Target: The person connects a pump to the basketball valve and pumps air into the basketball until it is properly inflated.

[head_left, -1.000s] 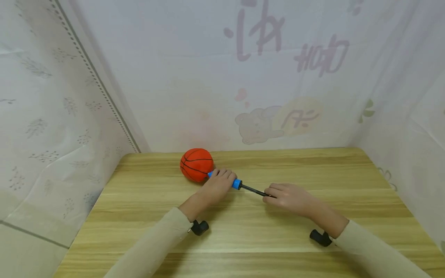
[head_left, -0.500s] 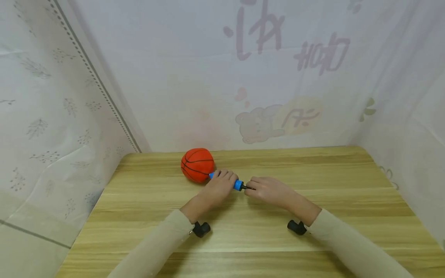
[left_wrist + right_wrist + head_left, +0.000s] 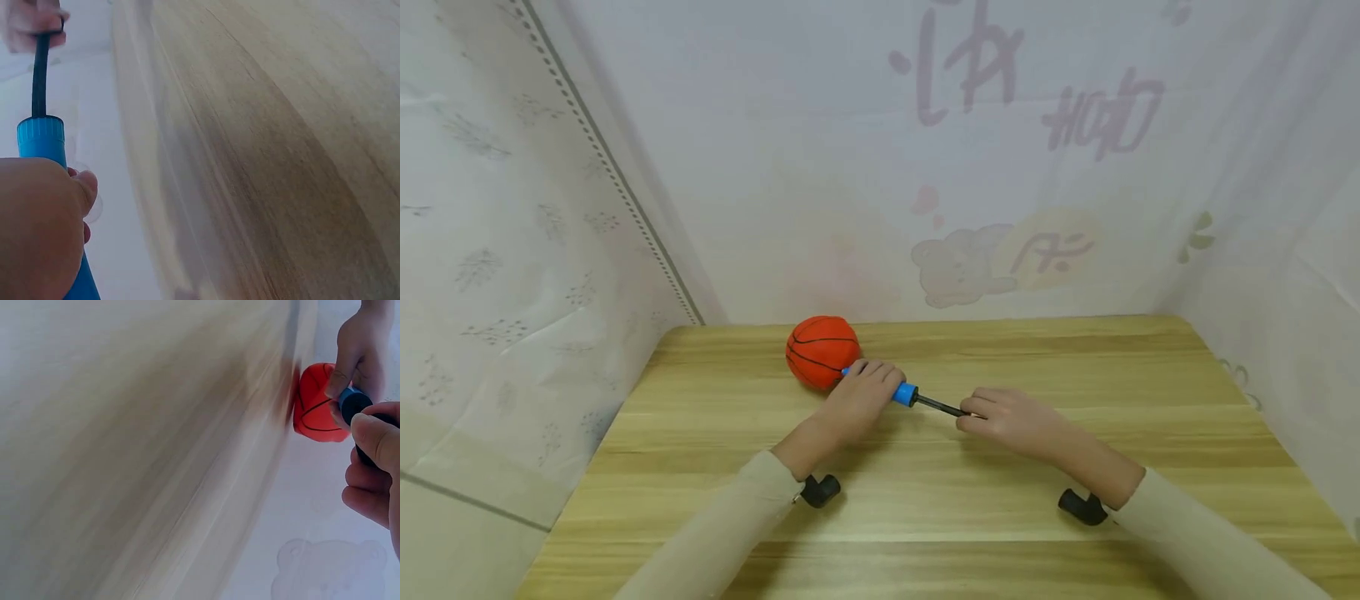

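Note:
A red ball with black basketball lines (image 3: 822, 352) sits near the back of the table, its outline slightly uneven. My left hand (image 3: 859, 400) wraps around the blue barrel of a hand pump (image 3: 905, 393), whose tip end meets the ball's right side. From the barrel's other end a black rod (image 3: 940, 406) stands well out. My right hand (image 3: 1011, 423) grips the black handle at the rod's far end; in the right wrist view, thumb and fingers curl around this black handle (image 3: 365, 456). Most of the barrel is hidden under the left hand.
The wood-grain table (image 3: 880, 508) reaches back to a pale printed curtain (image 3: 820, 167). More curtain hangs at the left (image 3: 512, 250) and right sides. A black wrist camera (image 3: 820, 491) juts out beneath the left wrist, another (image 3: 1082, 507) beneath the right.
My right hand moved left toward the barrel, pushing the rod in, then came back right, drawing it out again. The left hand keeps its grip; ball and pump shifted slightly.

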Motion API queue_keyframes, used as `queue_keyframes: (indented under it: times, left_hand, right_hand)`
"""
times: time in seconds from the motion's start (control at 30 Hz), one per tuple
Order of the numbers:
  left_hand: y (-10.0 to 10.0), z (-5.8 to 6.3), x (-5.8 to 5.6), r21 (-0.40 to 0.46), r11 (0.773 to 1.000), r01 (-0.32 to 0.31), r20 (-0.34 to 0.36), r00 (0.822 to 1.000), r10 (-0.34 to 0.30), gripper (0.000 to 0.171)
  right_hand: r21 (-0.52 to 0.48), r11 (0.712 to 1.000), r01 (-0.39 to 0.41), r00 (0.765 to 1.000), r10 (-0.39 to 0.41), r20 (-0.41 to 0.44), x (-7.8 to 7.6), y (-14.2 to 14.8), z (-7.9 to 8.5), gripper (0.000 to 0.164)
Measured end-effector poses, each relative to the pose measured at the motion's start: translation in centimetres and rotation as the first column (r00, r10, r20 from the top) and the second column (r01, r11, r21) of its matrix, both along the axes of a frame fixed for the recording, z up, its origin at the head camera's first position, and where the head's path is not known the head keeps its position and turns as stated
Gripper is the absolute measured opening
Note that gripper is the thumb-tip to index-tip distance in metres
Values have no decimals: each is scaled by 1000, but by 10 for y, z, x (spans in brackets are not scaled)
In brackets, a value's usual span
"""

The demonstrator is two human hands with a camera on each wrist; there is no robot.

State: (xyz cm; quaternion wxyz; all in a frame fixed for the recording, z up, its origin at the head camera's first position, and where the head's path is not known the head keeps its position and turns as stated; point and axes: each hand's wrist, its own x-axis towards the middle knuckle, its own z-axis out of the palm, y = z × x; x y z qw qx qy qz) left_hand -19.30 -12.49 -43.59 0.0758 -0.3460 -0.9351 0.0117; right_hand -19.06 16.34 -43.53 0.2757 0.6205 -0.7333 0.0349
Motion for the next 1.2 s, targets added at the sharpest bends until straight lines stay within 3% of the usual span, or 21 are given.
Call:
queue_keyframes:
  times: [0.1,0.23,0.47,0.6,0.77,0.9,1.2]
  left_hand:
    - [-2,1,-1,6,1000,6,7,1000,-6,23]
    - [-3,1,-1,5,1000,1,23,1000,-1,23]
    - [-2,1,-3,10,1000,8,27,1000,-8,25]
    - [2,-1,-4,-3,1000,21,8,1000,-21,31]
    - [7,-2,-5,-17,1000,4,9,1000,-4,33]
    - [11,-1,-4,-24,1000,-10,17,1000,10,29]
    - [16,-2,-5,-39,999,2,0,1000,-2,26]
  right_hand:
    - [2,1000,4,1000,-4,25,5,12,2,25]
    - [-17,1000,9,998,-8,63,9,23,1,48]
    - [-25,999,-30,998,31,50,11,25,4,41]
    - [-3,1000,-12,999,12,34,8,15,2,46]
    - [38,999,22,998,-24,58,1,-1,0,10]
    - [34,999,33,995,-36,88,-5,-16,1,25]
    - [23,998,63,995,-64,73,-14,-37,-2,21]
